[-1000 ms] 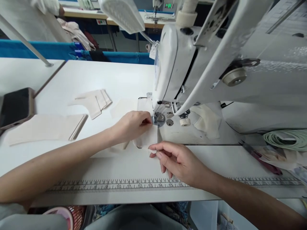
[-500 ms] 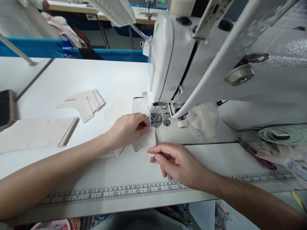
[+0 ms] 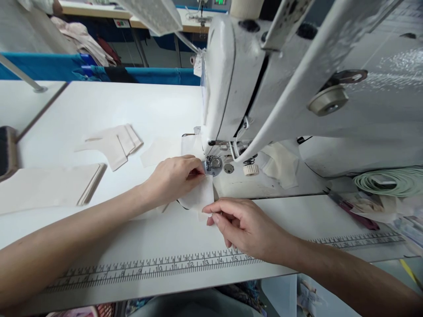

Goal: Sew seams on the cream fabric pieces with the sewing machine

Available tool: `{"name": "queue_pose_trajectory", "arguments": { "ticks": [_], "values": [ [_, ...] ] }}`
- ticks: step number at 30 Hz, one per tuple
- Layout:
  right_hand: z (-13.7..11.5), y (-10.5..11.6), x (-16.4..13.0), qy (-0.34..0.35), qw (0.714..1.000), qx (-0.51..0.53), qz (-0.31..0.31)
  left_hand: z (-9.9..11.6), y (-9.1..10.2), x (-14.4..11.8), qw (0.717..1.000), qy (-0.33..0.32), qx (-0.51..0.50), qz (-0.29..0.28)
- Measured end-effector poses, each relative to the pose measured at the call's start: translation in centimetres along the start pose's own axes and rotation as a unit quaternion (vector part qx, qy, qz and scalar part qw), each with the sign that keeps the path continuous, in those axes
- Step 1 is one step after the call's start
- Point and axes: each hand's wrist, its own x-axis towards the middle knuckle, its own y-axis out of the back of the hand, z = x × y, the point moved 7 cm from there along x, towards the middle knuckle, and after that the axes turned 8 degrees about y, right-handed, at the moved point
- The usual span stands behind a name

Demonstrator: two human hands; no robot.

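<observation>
A white piece of fabric (image 3: pixel 202 197) lies beside the needle area of the sewing machine (image 3: pixel 220 83). My left hand (image 3: pixel 176 178) rests on it, fingertips closed on the cloth right by the presser foot (image 3: pixel 211 165). Nearer the table's front, my right hand (image 3: pixel 239 222) pinches the fabric's lower right corner between thumb and forefinger, its other fingers curled. Part of the cloth is hidden under my left hand, and more of it shows behind, left of the machine head.
Cut pale pieces (image 3: pixel 114 145) and a folded stack (image 3: pixel 49 185) lie to the left. A cloth scrap (image 3: pixel 280 165) sits under the machine arm. At right are dark red-handled snips (image 3: pixel 358 215) and a coil of pale green cord (image 3: pixel 390 180). A printed ruler (image 3: pixel 172 266) runs along the front edge.
The whole view has shifted slightly to the left. Both hands keep the same hold on the fabric, with hardly any movement against the machine.
</observation>
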Motion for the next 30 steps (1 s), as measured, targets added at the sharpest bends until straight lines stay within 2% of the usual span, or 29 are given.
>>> {"name": "queue_pose_trajectory", "arguments": {
  "ticks": [15, 21, 23, 26, 30],
  "values": [
    [-0.2, 0.2, 0.1, 0.023, 0.999, -0.035, 0.02, -0.1, -0.3, 0.3, 0.999, 0.028, 0.007, -0.028],
    [-0.6, 0.3, 0.2, 0.02, 0.999, -0.051, 0.003, 0.0, -0.1, 0.3, 0.999, 0.032, 0.008, -0.018],
    [-0.8, 0.3, 0.2, 0.038, 0.996, -0.083, -0.01, 0.1, -0.1, 0.3, 0.999, 0.029, 0.007, -0.015],
    [-1.3, 0.9, 0.2, 0.109, 0.976, -0.186, 0.021, 0.0, -0.1, 0.3, 1.0, 0.026, 0.003, -0.014],
    [-1.2, 1.7, 0.0, 0.15, 0.912, -0.372, 0.086, -0.2, -0.2, 0.4, 0.999, 0.035, -0.011, -0.016]
  ]
}}
